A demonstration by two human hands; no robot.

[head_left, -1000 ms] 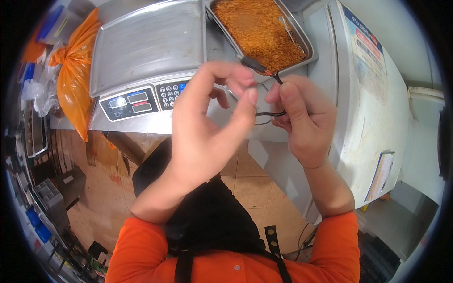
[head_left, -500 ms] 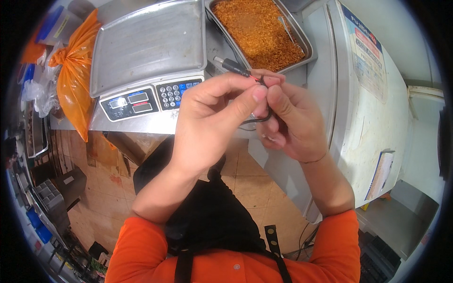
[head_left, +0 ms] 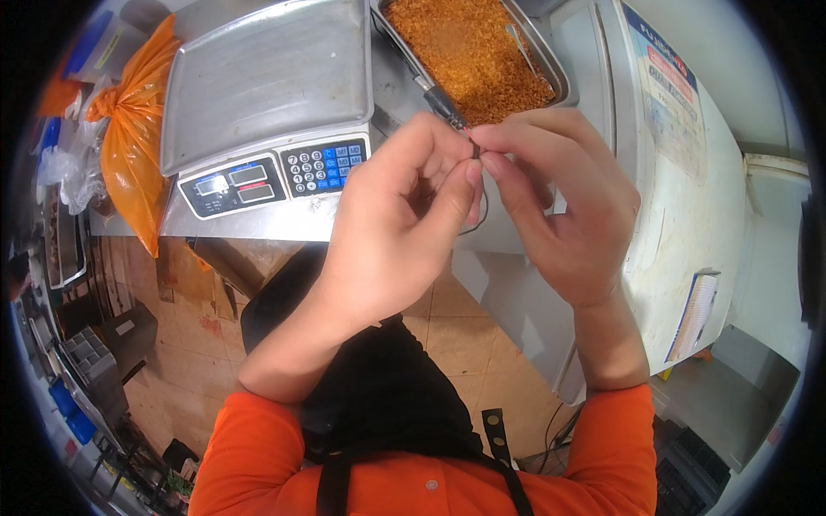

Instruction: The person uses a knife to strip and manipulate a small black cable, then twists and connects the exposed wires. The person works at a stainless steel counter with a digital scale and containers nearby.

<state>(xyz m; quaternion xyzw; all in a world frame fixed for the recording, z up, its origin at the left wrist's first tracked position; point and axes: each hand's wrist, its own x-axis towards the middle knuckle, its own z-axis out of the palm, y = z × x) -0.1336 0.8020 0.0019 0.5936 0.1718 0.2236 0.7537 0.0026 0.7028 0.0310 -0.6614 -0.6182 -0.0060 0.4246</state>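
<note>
Between my hands is a thin black cable with a barrel-type power plug [head_left: 443,105], its metal tip pointing up and left. A bit of red shows on the cable just below the plug. My left hand [head_left: 391,215] pinches the cable below the plug between thumb and fingers. Right beside it, my right hand [head_left: 568,198] pinches the same cable with thumb and forefinger, the fingertips of both hands almost touching. A loop of the cable hangs beneath the fingertips. The exact spot between the fingertips is too small to make out.
A digital scale [head_left: 232,191] with a wide metal pan [head_left: 267,82] stands on the steel table to the left. Behind my hands is a metal tray [head_left: 564,86] of orange-brown crumbs [head_left: 465,43]. A tied orange bag [head_left: 138,163] lies far left; a white appliance [head_left: 662,215] stands right.
My right hand has opened out to the right, from curled fingers to a fingertip pinch. The plug has tilted more steeply, and my left hand has shifted slightly right.
</note>
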